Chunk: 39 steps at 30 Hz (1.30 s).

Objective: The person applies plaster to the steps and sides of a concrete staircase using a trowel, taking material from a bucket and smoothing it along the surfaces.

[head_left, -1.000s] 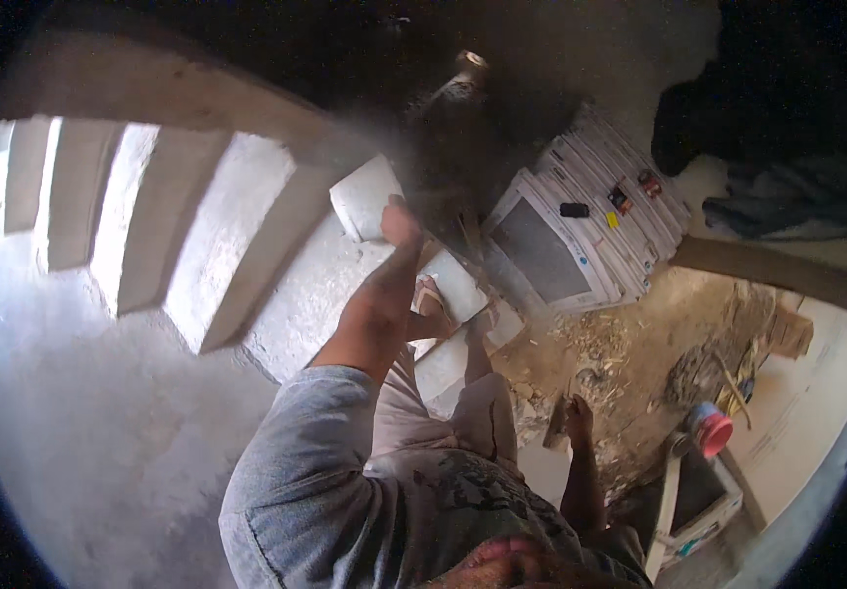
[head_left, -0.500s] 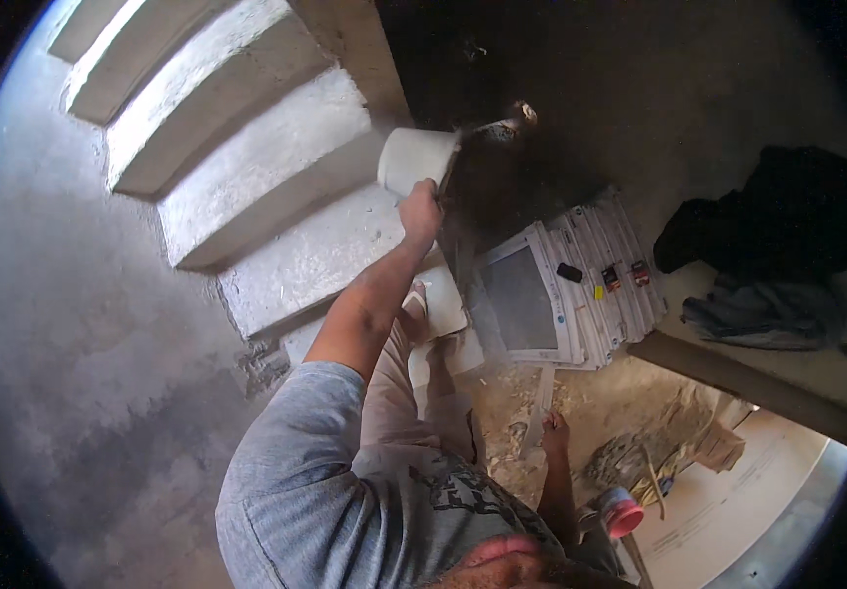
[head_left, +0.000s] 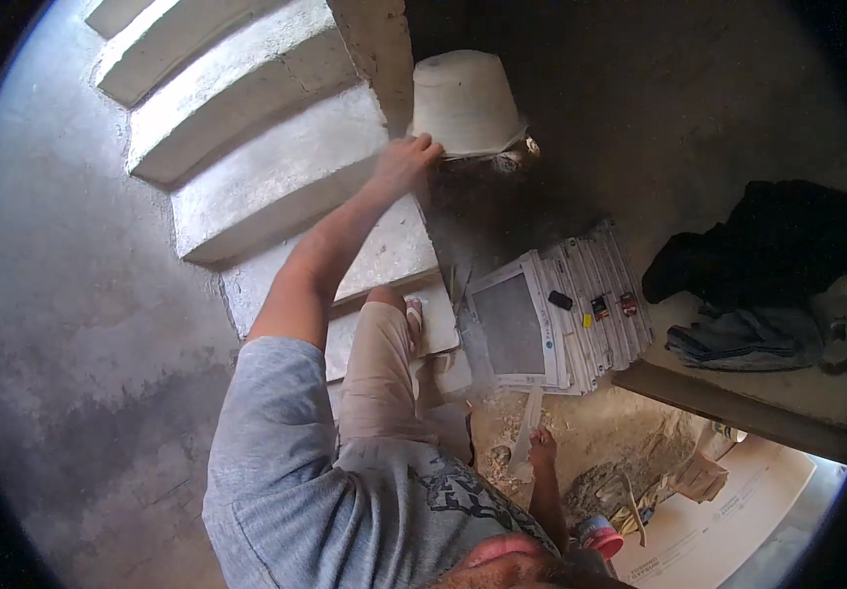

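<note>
A white bucket (head_left: 464, 103) is up at the top of the stairs' dark side, its wider rim end toward me. My left hand (head_left: 409, 161) is stretched out to the rim's left corner, fingers bent against it. Whatever is inside the bucket is hidden from here. Low on the right, my right hand (head_left: 542, 449) is closed beside a long pale strip (head_left: 529, 417). Whether it grips that strip or something else, I cannot make out.
Pale concrete stairs (head_left: 276, 147) rise to the upper left. Right of my feet stands a stack of white-edged panels (head_left: 517, 319) with small items on top. Dark clothing (head_left: 757, 245) lies on a ledge. A pink-rimmed tub (head_left: 600, 538) and a cardboard box (head_left: 700, 478) stand lower right.
The bucket has swung from sideways to rim toward me and sits farther up and right. My left hand has moved up with it. The view has shifted slightly.
</note>
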Each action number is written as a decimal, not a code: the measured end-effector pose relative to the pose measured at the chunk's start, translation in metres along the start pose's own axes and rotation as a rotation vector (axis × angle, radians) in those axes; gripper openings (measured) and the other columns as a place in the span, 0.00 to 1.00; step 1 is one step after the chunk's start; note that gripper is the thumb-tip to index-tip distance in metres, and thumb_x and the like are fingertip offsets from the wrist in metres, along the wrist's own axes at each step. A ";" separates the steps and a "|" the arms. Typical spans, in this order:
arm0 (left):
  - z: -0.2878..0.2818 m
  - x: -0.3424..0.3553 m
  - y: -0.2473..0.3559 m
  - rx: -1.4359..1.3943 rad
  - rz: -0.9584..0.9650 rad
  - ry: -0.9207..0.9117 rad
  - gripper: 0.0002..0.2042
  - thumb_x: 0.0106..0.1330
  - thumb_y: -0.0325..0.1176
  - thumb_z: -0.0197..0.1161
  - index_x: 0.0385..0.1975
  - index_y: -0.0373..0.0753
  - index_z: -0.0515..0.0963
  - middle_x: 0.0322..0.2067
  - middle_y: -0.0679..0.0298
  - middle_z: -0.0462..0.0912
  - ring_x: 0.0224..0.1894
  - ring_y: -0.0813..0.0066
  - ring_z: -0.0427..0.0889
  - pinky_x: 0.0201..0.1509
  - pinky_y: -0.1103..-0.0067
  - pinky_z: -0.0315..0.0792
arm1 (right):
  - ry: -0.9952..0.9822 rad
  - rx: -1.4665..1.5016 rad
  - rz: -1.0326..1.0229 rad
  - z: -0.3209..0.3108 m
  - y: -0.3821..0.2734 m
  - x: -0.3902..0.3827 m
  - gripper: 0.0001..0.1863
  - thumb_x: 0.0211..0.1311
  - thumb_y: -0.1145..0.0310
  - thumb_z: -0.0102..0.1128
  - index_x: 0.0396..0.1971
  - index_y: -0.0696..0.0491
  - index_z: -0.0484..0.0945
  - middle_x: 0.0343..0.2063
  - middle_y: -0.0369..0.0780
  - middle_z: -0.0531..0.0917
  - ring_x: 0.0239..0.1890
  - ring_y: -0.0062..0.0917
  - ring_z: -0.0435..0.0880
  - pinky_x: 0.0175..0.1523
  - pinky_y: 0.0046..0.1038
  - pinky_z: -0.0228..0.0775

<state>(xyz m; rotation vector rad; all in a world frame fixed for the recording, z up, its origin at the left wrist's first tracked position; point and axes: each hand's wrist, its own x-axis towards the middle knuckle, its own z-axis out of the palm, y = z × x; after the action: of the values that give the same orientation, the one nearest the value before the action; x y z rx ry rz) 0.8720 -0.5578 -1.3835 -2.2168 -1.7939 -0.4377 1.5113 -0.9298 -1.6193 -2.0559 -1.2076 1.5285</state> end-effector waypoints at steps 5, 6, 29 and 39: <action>0.014 -0.022 -0.028 0.124 -0.023 -0.225 0.07 0.56 0.39 0.58 0.31 0.45 0.76 0.33 0.63 0.75 0.37 0.64 0.80 0.35 0.69 0.75 | -0.014 -0.105 0.041 -0.009 0.028 -0.004 0.23 0.62 0.71 0.57 0.57 0.55 0.69 0.42 0.37 0.81 0.23 0.17 0.75 0.22 0.22 0.65; 0.016 -0.026 -0.028 0.193 -0.037 -0.354 0.06 0.57 0.37 0.57 0.31 0.45 0.77 0.33 0.64 0.75 0.37 0.66 0.80 0.35 0.70 0.75 | -0.009 0.057 0.176 -0.001 0.019 -0.010 0.22 0.62 0.71 0.57 0.57 0.55 0.69 0.41 0.37 0.81 0.23 0.18 0.75 0.23 0.22 0.66; 0.072 -0.227 0.108 -1.289 -1.942 0.470 0.15 0.51 0.34 0.72 0.25 0.33 0.72 0.23 0.58 0.77 0.22 0.70 0.77 0.19 0.72 0.70 | -0.116 -0.069 -0.131 0.056 -0.068 0.077 0.20 0.64 0.75 0.52 0.57 0.50 0.67 0.40 0.34 0.79 0.21 0.16 0.71 0.22 0.21 0.64; -0.033 -0.465 0.139 -0.863 -2.416 0.291 0.14 0.52 0.33 0.72 0.29 0.36 0.71 0.21 0.60 0.75 0.20 0.70 0.76 0.18 0.74 0.68 | -0.154 -0.592 -0.143 0.127 -0.133 0.099 0.19 0.61 0.62 0.60 0.48 0.57 0.72 0.33 0.40 0.79 0.21 0.21 0.75 0.24 0.26 0.67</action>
<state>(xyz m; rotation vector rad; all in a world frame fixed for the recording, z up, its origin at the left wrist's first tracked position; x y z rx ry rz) 0.9149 -1.0180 -1.5340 1.2312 -3.0606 -1.6870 1.3462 -0.8035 -1.6416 -2.1417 -2.0153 1.3945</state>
